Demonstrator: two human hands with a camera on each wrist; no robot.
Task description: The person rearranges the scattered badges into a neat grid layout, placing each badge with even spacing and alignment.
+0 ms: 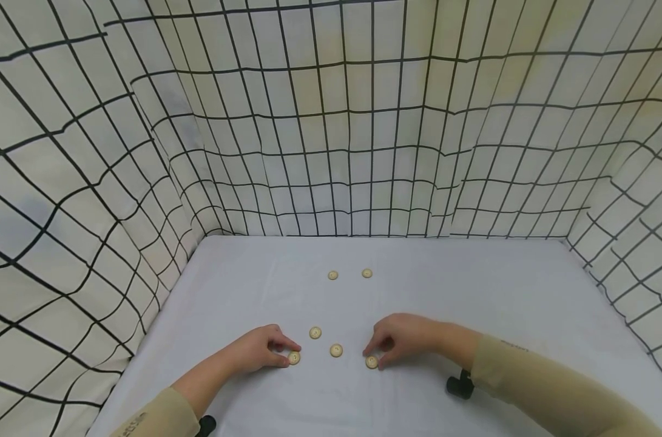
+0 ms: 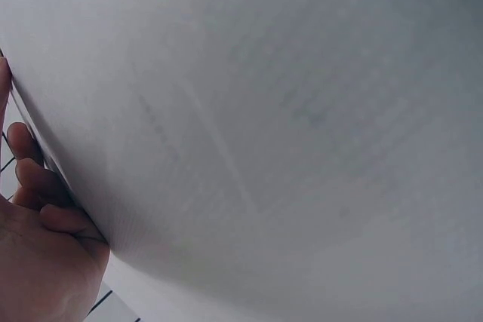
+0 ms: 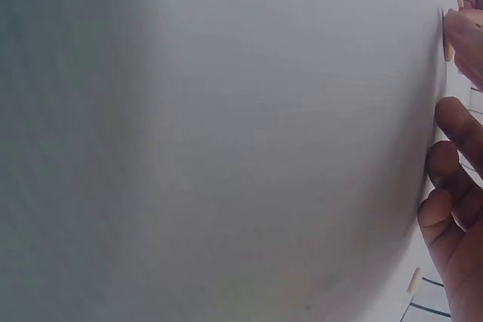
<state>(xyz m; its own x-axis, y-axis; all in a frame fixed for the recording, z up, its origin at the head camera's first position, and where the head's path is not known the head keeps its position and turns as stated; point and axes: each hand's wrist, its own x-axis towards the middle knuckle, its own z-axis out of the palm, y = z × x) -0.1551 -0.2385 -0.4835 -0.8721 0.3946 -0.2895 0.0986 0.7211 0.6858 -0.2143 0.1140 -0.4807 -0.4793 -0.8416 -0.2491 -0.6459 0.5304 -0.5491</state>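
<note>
Between thumb and index finger, my left hand (image 1: 256, 348) pinches the edges of a round pale wooden button (image 1: 294, 358) on the white tabletop. My right hand (image 1: 403, 337) holds another such button (image 1: 371, 362) by its edges, thumb on one side and index finger on the other. Two more buttons lie between the hands, one (image 1: 315, 332) nearer the left hand and one (image 1: 336, 350) roughly midway. In the left wrist view the left hand (image 2: 49, 262) shows at the lower left, its button hidden. In the right wrist view, a button (image 3: 448, 47) shows edge-on at the right hand's fingertips.
Farther back on the white table (image 1: 462, 279) lie two more buttons, one on the left (image 1: 333, 275) and one on the right (image 1: 367, 273). White walls with a black grid (image 1: 385, 133) stand behind the table and along both sides. Dark wrist devices (image 1: 460, 385) sit under the forearms.
</note>
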